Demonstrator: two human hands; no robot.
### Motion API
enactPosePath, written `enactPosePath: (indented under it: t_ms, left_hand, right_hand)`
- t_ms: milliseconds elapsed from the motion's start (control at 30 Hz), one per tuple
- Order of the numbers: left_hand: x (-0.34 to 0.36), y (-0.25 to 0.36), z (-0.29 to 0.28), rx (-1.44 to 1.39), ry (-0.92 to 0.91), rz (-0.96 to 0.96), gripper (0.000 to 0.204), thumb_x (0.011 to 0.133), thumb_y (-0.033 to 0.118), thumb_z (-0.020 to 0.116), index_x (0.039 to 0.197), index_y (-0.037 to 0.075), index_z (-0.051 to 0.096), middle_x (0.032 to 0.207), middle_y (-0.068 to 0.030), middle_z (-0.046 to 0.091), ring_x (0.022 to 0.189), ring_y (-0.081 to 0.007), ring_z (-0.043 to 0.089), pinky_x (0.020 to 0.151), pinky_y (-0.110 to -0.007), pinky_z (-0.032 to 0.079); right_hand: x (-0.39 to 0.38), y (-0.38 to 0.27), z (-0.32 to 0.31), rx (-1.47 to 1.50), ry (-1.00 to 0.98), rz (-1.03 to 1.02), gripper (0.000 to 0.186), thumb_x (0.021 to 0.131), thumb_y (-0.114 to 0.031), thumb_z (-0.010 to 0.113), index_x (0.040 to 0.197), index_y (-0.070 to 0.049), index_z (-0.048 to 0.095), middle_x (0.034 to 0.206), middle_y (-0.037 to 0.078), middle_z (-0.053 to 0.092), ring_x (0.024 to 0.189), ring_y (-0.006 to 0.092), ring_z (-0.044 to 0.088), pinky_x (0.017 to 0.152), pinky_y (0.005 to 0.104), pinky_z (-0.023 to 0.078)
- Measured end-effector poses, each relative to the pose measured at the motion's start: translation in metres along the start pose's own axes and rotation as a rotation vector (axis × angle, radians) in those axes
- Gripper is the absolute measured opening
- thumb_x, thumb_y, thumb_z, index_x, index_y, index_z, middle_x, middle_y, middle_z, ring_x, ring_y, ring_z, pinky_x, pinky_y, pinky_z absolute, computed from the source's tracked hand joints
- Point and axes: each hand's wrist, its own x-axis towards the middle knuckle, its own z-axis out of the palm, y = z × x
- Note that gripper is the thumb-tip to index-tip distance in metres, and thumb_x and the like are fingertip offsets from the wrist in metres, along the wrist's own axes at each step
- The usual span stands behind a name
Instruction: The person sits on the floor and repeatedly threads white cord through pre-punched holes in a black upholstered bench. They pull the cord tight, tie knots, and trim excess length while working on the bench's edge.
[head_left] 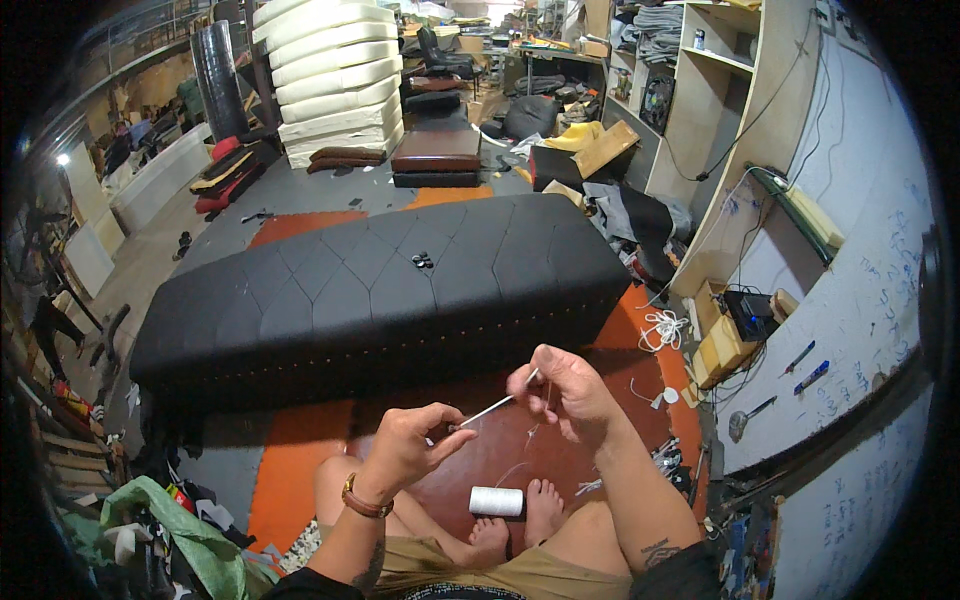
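Note:
A long thin needle [490, 411] runs slanting between my two hands. My left hand [412, 445] pinches its lower end, where a small dark thing shows at the fingertips, too small to name. The upper end lies in the closed fingers of my right hand [572, 398], and fine thread [531, 432] hangs below them. Just beyond my hands stretches a long black padded bench [370, 270] with diamond-pattern stitching and a row of studs along its near side. Several small black buttons [422, 260] lie on its top. A white thread spool [496, 501] rests by my feet.
White foam blocks [335, 85] are stacked at the back left, near brown cushions [436, 152]. Shelving [690, 120] stands at the right. A coiled white cord [664, 330] lies on the floor at right, and green cloth [165, 520] is heaped at lower left.

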Motion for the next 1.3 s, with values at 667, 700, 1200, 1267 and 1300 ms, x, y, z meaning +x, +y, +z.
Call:
enactPosePath:
  t_ms: [667, 700, 1200, 1267, 1300]
  left_hand:
    - [-0.002, -0.018, -0.034, -0.432, 0.310, -0.226, 0.060, 0.096, -0.012, 0.054, 0.153, 0.002, 0.045, 0.103, -0.0108, 0.072, 0.096, -0.0165, 0.071, 0.089, -0.030, 0.058]
    - [-0.002, -0.020, -0.024, -0.360, 0.169, -0.270, 0.074, 0.092, -0.015, 0.054, 0.160, 0.005, 0.033, 0.103, -0.0123, 0.074, 0.093, -0.0150, 0.071, 0.085, -0.029, 0.058]
    - [0.047, 0.026, 0.068, -0.278, -0.124, -0.104, 0.081, 0.086, -0.019, 0.060, 0.159, -0.001, 0.031, 0.111, -0.0160, 0.075, 0.102, -0.0206, 0.072, 0.095, -0.032, 0.055]
    - [0.055, 0.026, 0.088, -0.292, -0.130, -0.054, 0.074, 0.089, -0.016, 0.061, 0.157, -0.003, 0.035, 0.110, -0.0149, 0.075, 0.102, -0.0202, 0.071, 0.095, -0.030, 0.054]
    - [0.058, 0.023, 0.102, -0.394, -0.128, -0.107, 0.053, 0.094, -0.011, 0.062, 0.146, -0.006, 0.050, 0.108, -0.0154, 0.074, 0.096, -0.0192, 0.072, 0.088, -0.030, 0.058]
  right_hand:
    - [0.018, 0.061, 0.031, -0.949, 0.167, -0.319, 0.048, 0.087, -0.035, 0.080, 0.126, -0.008, 0.068, 0.107, 0.015, 0.071, 0.095, 0.0297, 0.067, 0.085, 0.0396, 0.054]
    - [0.015, 0.048, 0.040, -0.866, 0.068, -0.217, 0.049, 0.090, -0.033, 0.077, 0.132, -0.010, 0.066, 0.108, 0.017, 0.071, 0.100, 0.0339, 0.068, 0.089, 0.0439, 0.054]
    - [-0.005, 0.014, -0.020, -0.792, 0.068, -0.207, 0.015, 0.078, -0.009, 0.074, 0.084, 0.002, 0.067, 0.084, 0.020, 0.072, 0.078, 0.0292, 0.072, 0.070, 0.0387, 0.055]
    - [-0.011, 0.021, -0.036, -0.631, 0.132, -0.302, 0.015, 0.078, -0.009, 0.075, 0.087, 0.001, 0.067, 0.087, 0.017, 0.073, 0.079, 0.0244, 0.071, 0.069, 0.0384, 0.055]
    - [-0.015, 0.027, -0.052, -0.539, 0.151, -0.336, 0.020, 0.084, -0.010, 0.073, 0.100, 0.001, 0.070, 0.090, 0.011, 0.073, 0.078, 0.0175, 0.067, 0.067, 0.0359, 0.055]
